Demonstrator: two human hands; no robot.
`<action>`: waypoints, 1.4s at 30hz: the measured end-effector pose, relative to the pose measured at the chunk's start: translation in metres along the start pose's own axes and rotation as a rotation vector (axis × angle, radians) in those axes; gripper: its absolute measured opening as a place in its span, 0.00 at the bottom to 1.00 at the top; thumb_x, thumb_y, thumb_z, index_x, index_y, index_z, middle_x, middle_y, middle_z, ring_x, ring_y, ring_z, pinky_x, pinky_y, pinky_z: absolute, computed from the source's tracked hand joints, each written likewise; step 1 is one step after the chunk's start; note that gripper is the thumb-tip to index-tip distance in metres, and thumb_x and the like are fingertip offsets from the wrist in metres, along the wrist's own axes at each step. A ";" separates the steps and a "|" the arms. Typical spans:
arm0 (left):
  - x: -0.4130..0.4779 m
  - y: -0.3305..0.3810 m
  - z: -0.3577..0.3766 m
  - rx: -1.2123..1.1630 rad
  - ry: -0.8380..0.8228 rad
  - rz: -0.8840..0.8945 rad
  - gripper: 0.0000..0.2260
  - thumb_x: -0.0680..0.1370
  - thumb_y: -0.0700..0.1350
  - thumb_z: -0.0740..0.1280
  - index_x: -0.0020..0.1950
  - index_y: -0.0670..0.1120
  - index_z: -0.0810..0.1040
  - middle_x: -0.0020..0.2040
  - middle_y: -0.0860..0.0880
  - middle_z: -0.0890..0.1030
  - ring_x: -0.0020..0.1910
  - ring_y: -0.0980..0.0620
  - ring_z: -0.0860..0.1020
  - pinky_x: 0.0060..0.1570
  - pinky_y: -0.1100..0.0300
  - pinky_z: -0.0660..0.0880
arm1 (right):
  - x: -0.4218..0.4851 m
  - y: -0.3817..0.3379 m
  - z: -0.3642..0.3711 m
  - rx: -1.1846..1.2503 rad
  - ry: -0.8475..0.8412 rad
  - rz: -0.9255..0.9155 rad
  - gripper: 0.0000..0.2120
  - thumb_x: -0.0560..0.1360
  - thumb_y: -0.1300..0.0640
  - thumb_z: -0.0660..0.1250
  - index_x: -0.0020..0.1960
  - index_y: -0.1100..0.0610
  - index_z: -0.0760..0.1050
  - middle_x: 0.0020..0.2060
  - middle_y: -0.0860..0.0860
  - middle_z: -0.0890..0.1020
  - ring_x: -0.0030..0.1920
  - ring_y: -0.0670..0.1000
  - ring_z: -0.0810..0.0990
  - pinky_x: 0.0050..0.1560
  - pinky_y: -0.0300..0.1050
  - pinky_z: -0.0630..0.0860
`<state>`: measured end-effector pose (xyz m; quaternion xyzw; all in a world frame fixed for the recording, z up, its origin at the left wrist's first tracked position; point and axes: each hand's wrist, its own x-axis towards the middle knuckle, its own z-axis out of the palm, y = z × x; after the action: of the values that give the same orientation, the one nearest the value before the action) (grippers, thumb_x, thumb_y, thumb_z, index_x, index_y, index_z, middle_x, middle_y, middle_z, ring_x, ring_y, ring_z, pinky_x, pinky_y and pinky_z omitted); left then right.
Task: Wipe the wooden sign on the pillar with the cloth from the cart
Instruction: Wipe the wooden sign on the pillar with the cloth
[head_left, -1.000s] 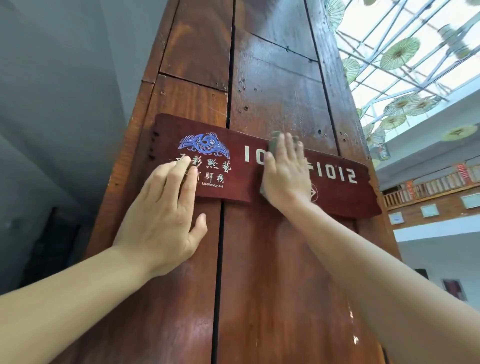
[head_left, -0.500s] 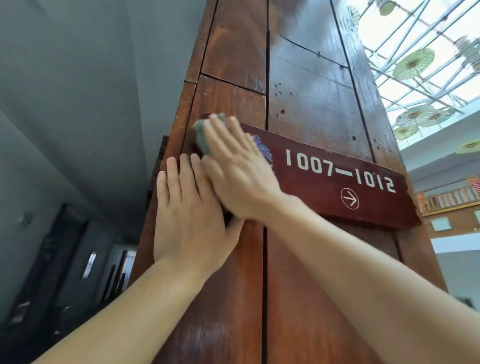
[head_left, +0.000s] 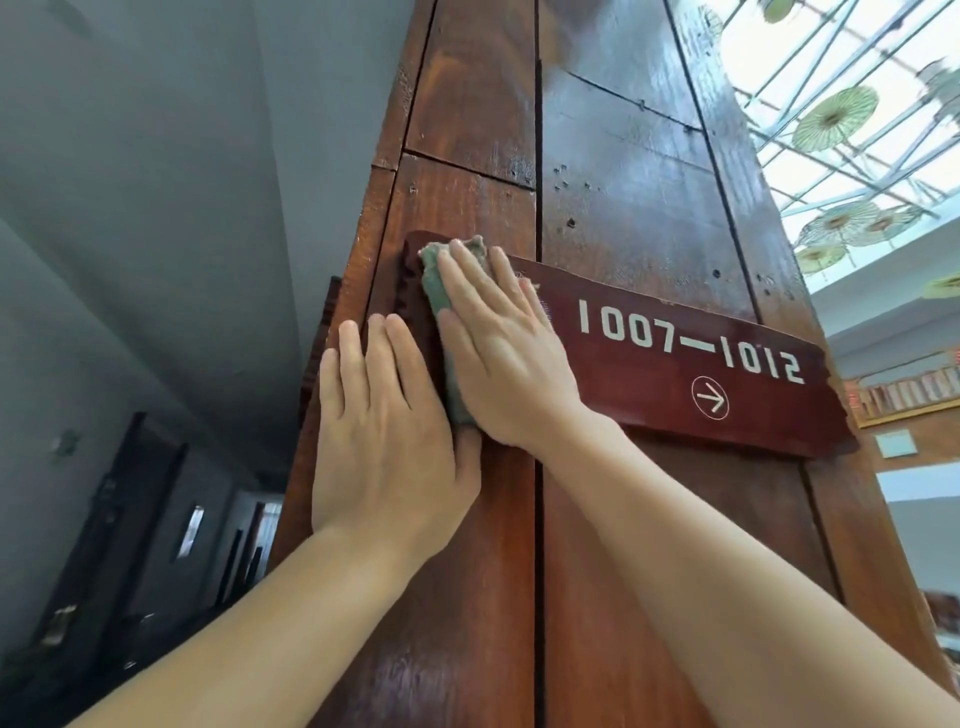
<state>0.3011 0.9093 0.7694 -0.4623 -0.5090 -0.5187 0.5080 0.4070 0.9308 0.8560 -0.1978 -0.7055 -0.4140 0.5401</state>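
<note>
Pressing flat with fingers extended, the right hand (head_left: 501, 358) is laid over a green cloth (head_left: 441, 306), which is held against the left end of the wooden sign (head_left: 675, 374). Nothing is gripped by closed fingers; the cloth is pinned between palm and sign, with its frayed upper edge showing above the fingertips and a lower strip showing beside the thumb. The left hand (head_left: 384, 431) is spread open and flat against the pillar (head_left: 467, 104), just below and left of the sign's carved end, with nothing held in it; its thumb side lies touching or almost touching the lower edge of the cloth. Both bare forearms are seen reaching up from the bottom of the view.

On the uncovered part of the dark red sign, the white numbers "1007—1012" and a circled arrow pointing right are displayed. The sign is mounted across the vertical planks of the brown wooden pillar. To the right, green paper umbrellas (head_left: 836, 117) are hung under a glass roof; to the left, a grey ceiling and a dim corridor are seen.
</note>
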 end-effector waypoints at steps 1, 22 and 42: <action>-0.001 -0.001 0.000 -0.001 0.004 0.008 0.38 0.79 0.58 0.52 0.80 0.32 0.52 0.79 0.31 0.61 0.79 0.31 0.59 0.77 0.37 0.59 | -0.010 0.003 -0.004 -0.022 -0.044 -0.088 0.26 0.83 0.47 0.46 0.81 0.49 0.53 0.80 0.45 0.56 0.81 0.51 0.46 0.79 0.49 0.44; 0.031 0.098 0.028 0.135 0.065 -0.094 0.37 0.78 0.60 0.52 0.77 0.34 0.60 0.78 0.28 0.60 0.77 0.26 0.56 0.75 0.31 0.53 | -0.095 0.238 -0.085 -0.076 -0.001 0.556 0.28 0.83 0.49 0.44 0.81 0.51 0.44 0.82 0.48 0.46 0.80 0.52 0.40 0.79 0.55 0.39; 0.054 0.099 -0.031 0.220 -0.531 -0.280 0.45 0.76 0.68 0.61 0.83 0.47 0.47 0.84 0.43 0.48 0.82 0.37 0.48 0.78 0.39 0.54 | -0.168 0.261 -0.120 0.015 -0.167 0.428 0.31 0.81 0.57 0.55 0.81 0.57 0.47 0.81 0.54 0.47 0.80 0.58 0.40 0.78 0.53 0.41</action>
<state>0.3976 0.8785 0.8269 -0.4490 -0.7358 -0.3866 0.3280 0.7251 1.0148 0.8063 -0.3724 -0.6929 -0.2670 0.5566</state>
